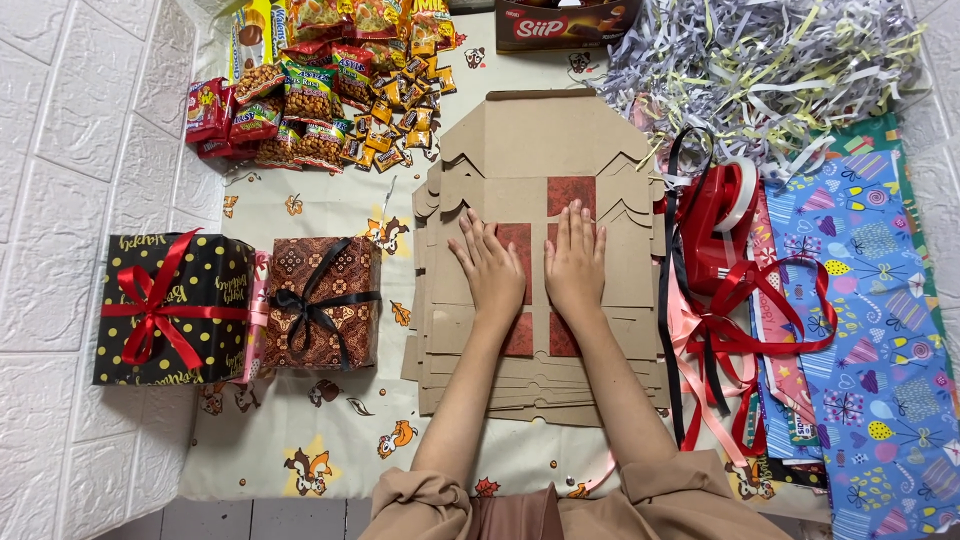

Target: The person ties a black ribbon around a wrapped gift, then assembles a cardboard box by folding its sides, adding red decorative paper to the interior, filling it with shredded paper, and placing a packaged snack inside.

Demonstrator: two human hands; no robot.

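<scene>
1. Nearest, the left hand point(490, 268) and the right hand point(575, 262) lie flat side by side, fingers spread, palms pressed on a dark red patterned sheet point(570, 195); neither hand grips anything.
2. The red sheet rests on top of a stack of flat cardboard box blanks point(545, 150), centre of the cloth-covered table point(300, 440). No blank is folded up yet, so judged from this, boxing is at an early stage; blank count cannot be told, edges overlap.
3. Left of the stack: two finished gift boxes, touching — one brown batik box with black ribbon point(322, 300), one black dotted box with red ribbon point(172, 308).
4. Right of the stack: one red tape dispenser point(718, 215), loose ribbons point(745, 310) in red, pink and black (count unclear), and several sheets of wrapping paper point(870, 300), overlapping.
5. Farthest: a pile of snack packets point(320, 85), too many to count; one heap of shredded paper filler point(760, 65); one red carton point(565, 22) at the top edge.
</scene>
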